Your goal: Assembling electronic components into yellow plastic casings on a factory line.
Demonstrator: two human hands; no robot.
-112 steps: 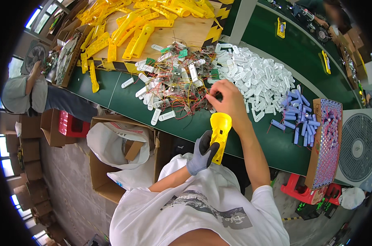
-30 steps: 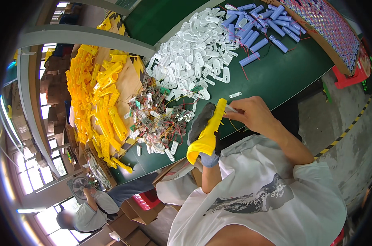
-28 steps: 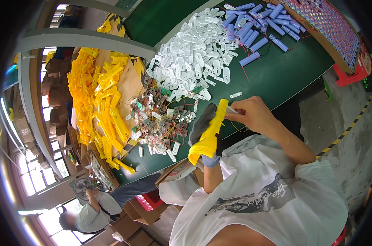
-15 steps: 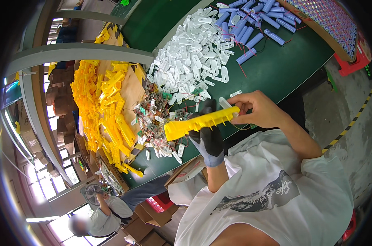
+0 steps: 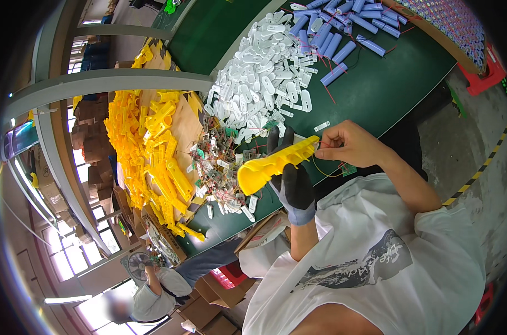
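Note:
My left hand (image 5: 296,187), in a black and grey glove, grips a yellow plastic housing half (image 5: 267,166) from below and behind. The shell is tilted, its right end higher, with ribs along its edge. At that end my bare right hand (image 5: 348,145) has its thumb and fingers pinched together; what they hold is too small to make out. A thin yellowish wire loops below these fingers toward a small green circuit board (image 5: 349,169) hanging over the table's edge. Behind the gloved fingers, a pale piece shows only in part.
On the green table (image 5: 387,78) lie heaped white oval covers (image 5: 264,78), wired circuit boards (image 5: 220,173) and blue-purple battery cells (image 5: 342,50). Yellow housings (image 5: 158,151) pile up on the left. A box of cells (image 5: 443,28) stands far right. Another person (image 5: 155,293) works at lower left.
The yellow housing has turned, its right end rising and its left end shifting rightward. My left thumb now shows on its near side. The green board has come into view below my right hand.

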